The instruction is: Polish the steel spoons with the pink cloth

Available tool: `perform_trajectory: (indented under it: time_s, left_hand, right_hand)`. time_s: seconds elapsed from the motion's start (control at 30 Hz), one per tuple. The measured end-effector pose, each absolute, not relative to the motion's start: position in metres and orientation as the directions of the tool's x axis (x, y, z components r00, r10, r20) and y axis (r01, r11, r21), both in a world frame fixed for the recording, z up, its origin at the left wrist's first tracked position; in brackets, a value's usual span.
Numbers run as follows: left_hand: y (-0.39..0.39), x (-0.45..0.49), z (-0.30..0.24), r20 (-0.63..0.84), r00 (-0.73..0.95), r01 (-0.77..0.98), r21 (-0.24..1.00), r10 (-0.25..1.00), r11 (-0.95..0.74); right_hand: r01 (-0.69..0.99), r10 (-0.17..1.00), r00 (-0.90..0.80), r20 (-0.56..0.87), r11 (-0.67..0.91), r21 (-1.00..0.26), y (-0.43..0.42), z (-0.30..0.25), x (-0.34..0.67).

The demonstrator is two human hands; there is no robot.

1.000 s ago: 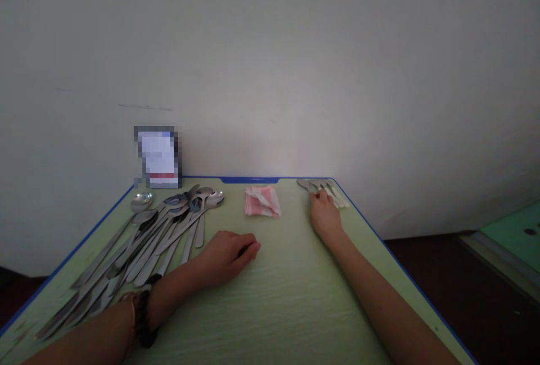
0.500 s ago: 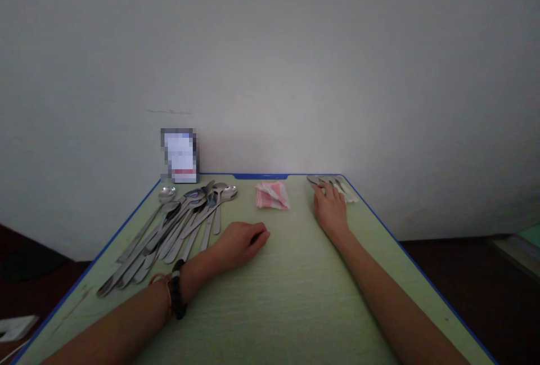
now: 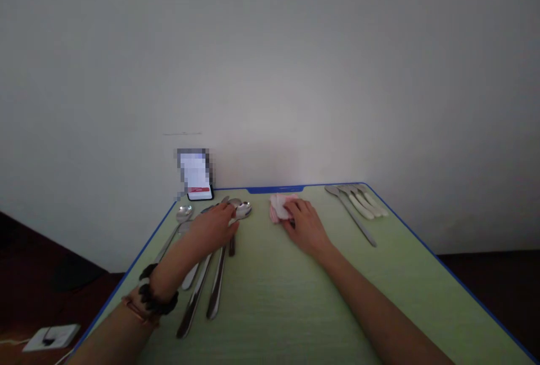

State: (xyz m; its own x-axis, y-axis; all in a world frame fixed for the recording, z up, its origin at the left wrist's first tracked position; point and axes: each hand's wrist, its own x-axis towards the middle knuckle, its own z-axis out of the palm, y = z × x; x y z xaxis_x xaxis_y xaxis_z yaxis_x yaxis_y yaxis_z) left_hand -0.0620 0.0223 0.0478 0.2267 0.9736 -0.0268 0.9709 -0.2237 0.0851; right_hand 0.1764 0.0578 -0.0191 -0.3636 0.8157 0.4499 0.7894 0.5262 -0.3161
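My left hand (image 3: pixel 215 227) is over the pile of metal cutlery on the left, its fingers curled round the neck of a spoon (image 3: pixel 243 210) whose shiny bowl shows past the fingertips. Under and beside that hand lie more spoons and table knives (image 3: pixel 216 292), partly covered by the wrist. My right hand (image 3: pixel 307 229) has its fingers closed on a folded pink and white cloth (image 3: pixel 277 208) at the middle of the table's far side. Farther right, a long metal spoon (image 3: pixel 354 216) lies beside several forks with cream handles (image 3: pixel 366 204).
The green table (image 3: pixel 270 309) has a blue edge and meets a plain wall (image 3: pixel 270 72) at the back. A phone (image 3: pixel 198 176), its screen blurred, leans at the far left corner. A white power strip (image 3: pixel 51 337) lies below at the lower left.
My right hand has left the spoon by the forks and moved left onto the cloth. My left hand has shifted back over the cutlery pile to a spoon. The view has tilted slightly.
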Motion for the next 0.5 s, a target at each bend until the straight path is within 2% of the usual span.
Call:
perform_trajectory:
  time_s: [0.17, 0.23, 0.37, 0.5]
  left_hand:
    - [0.013, -0.071, 0.056, -0.185, 0.115, 0.991, -0.041, 0.976, -0.125]
    - [0.01, -0.064, 0.056, -0.221, 0.091, 0.991, -0.08, 0.971, -0.111]
    - [0.008, -0.048, 0.052, -0.27, 0.066, 0.987, -0.126, 0.961, -0.103]
    - [0.011, -0.043, 0.048, -0.297, 0.006, 0.99, -0.135, 0.955, -0.048]
  right_hand:
    - [0.721, 0.838, -0.325, 0.438, 0.519, -0.459, 0.065, -0.018, 0.177]
    - [0.675, 0.826, -0.364, 0.431, 0.552, -0.489, 0.064, -0.017, 0.178]
    - [0.602, 0.803, -0.425, 0.417, 0.595, -0.532, 0.064, -0.017, 0.179]
    - [0.544, 0.827, -0.376, 0.418, 0.562, -0.623, 0.067, -0.018, 0.179]
